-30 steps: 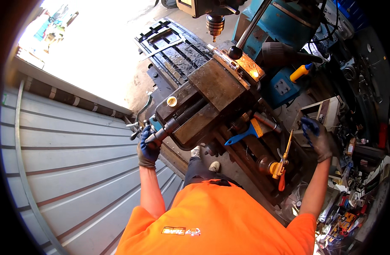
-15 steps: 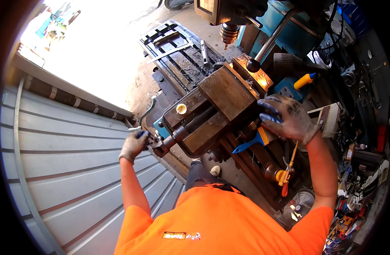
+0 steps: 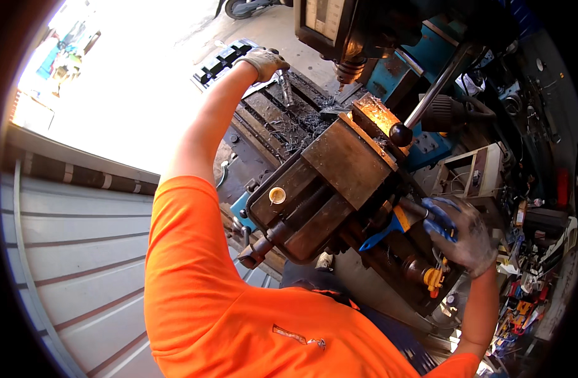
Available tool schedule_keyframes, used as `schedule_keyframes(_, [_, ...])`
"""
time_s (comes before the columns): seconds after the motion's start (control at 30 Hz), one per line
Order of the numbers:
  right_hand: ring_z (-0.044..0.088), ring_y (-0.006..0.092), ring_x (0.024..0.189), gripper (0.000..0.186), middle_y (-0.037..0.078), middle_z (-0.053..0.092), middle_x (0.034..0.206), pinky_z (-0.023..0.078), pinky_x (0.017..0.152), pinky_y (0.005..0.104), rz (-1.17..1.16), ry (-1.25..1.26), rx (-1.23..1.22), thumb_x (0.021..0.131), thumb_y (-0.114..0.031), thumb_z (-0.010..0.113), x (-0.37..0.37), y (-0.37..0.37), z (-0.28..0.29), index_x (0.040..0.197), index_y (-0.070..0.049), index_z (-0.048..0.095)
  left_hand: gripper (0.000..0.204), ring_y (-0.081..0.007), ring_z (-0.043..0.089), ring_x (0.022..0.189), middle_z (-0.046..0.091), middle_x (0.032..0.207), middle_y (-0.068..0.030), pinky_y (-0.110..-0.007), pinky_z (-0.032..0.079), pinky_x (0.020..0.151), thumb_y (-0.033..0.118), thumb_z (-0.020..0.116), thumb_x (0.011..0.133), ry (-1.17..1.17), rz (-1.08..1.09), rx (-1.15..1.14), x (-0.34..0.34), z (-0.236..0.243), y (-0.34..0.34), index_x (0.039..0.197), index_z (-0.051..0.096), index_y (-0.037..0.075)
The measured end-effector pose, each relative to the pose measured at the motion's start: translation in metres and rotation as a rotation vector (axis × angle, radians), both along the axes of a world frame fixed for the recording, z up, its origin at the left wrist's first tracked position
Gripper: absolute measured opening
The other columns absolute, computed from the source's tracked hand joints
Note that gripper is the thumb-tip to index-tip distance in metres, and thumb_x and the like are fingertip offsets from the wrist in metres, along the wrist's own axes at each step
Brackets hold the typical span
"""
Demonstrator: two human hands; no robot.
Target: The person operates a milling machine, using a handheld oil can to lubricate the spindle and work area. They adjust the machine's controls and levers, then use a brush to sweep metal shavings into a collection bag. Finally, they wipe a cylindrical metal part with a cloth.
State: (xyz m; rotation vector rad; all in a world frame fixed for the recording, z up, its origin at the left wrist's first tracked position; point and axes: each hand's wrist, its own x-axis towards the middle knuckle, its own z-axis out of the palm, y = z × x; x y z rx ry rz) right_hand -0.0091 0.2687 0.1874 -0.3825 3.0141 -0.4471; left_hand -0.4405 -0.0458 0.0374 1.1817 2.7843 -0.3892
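My gloved left hand (image 3: 265, 63) reaches over the far end of the slotted machine table (image 3: 257, 140). Its curled fingers are at the upper end of a metal cylindrical tool (image 3: 286, 91); whether they grip it is unclear. My gloved right hand (image 3: 465, 236), fingers bent but apart, is beside the bristle end of a brush (image 3: 380, 236) with a blue handle and yellow band. A heavy machine vise (image 3: 345, 164) stands between my hands. On its left side sits a small round tub (image 3: 277, 195) of pale brown stuff.
A drill chuck (image 3: 350, 68) hangs above the vise, beside a ball-ended lever (image 3: 400, 134). Dark metal shavings (image 3: 305, 129) litter the table. A yellow-handled valve (image 3: 432, 278) is below my right hand. Corrugated metal wall (image 3: 94, 252) runs along the left, and tools (image 3: 522, 296) crowd the right.
My left hand has left the vise's crank end and stretched far forward over the table. My right hand has come off the vise, down and right. The yellow bottle is no longer visible.
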Motion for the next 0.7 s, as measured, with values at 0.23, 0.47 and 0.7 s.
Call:
schedule_keyframes(0.23, [0.069, 0.0354, 0.093, 0.043, 0.020, 0.068, 0.114, 0.054, 0.085, 0.0414, -0.283, 0.210, -0.114, 0.080, -0.012, 0.075, 0.079, 0.010, -0.001, 0.121, -0.002, 0.066, 0.058, -0.0359, 0.066, 0.111, 0.069, 0.121, -0.0160, -0.045, 0.053, 0.094, 0.003, 0.054, 0.079, -0.023, -0.205, -0.059, -0.020, -0.013, 0.013, 0.131, 0.064, 0.026])
schedule_keyframes(0.47, [0.070, 0.0290, 0.092, 0.042, 0.018, 0.068, 0.111, 0.056, 0.082, 0.0389, -0.395, 0.131, -0.118, 0.086, -0.023, 0.076, 0.084, 0.038, -0.032, 0.122, -0.004, 0.063, 0.026, -0.0357, 0.064, 0.106, 0.065, 0.111, -0.0145, -0.046, 0.049, 0.093, 0.022, 0.068, 0.089, 0.051, -0.414, -0.075, -0.032, -0.003, -0.010, 0.112, 0.065, 0.010])
schedule_keyframes(0.7, [0.062, 0.0338, 0.112, 0.046, 0.016, 0.065, 0.114, 0.047, 0.101, 0.0445, -0.366, -0.296, 0.362, 0.090, -0.038, 0.066, -0.004, 0.023, -0.069, 0.124, -0.007, 0.064, 0.022, -0.0345, 0.067, 0.090, 0.070, 0.095, -0.0171, -0.045, 0.051, 0.080, 0.025, 0.063, 0.097, -0.180, -0.188, 0.192, 0.027, 0.047, -0.029, 0.111, 0.061, 0.008])
